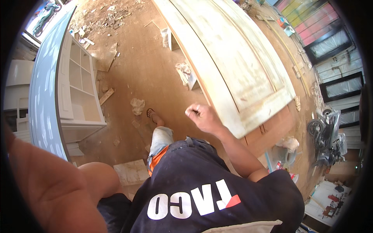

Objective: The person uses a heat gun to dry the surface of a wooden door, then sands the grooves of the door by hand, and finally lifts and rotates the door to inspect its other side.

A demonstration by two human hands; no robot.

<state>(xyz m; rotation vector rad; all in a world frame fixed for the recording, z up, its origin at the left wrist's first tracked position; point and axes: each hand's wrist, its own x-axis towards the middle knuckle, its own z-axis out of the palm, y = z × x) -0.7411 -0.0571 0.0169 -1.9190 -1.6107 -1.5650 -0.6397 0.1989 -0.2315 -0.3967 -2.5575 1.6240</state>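
The right hand [206, 118] of the person wearing the camera is near the middle of the frame, just beside the left edge of a pale panelled wooden door [233, 58]. The door lies flat and raised above the ground, running from the top centre down to the right of centre; its surface is whitish with brownish patches. Whether the hand touches the door's edge cannot be told. The right grip is loosely curled, fingertips bent in toward the thumb; no object shows in it, but I cannot tell how fully it is closed or whether something small is inside. The left arm [50, 182] fills the lower left, large and blurred; its hand is out of view, so I cannot tell how that grip stands.

Beneath the door's lower end, right of centre, a reddish-brown panel [268, 132] sticks out. At the left stands a white cabinet [81, 77] with open compartments, beside a long grey-blue surface [46, 89]. Between cabinet and door is a dusty brown floor [136, 58], with a crumpled pale scrap [137, 106] near a sandalled foot [155, 117]. The person's dark shirt [217, 167] fills the bottom centre. A dark motorbike [327, 136] stands at the far right, below dark-framed panels [330, 46].
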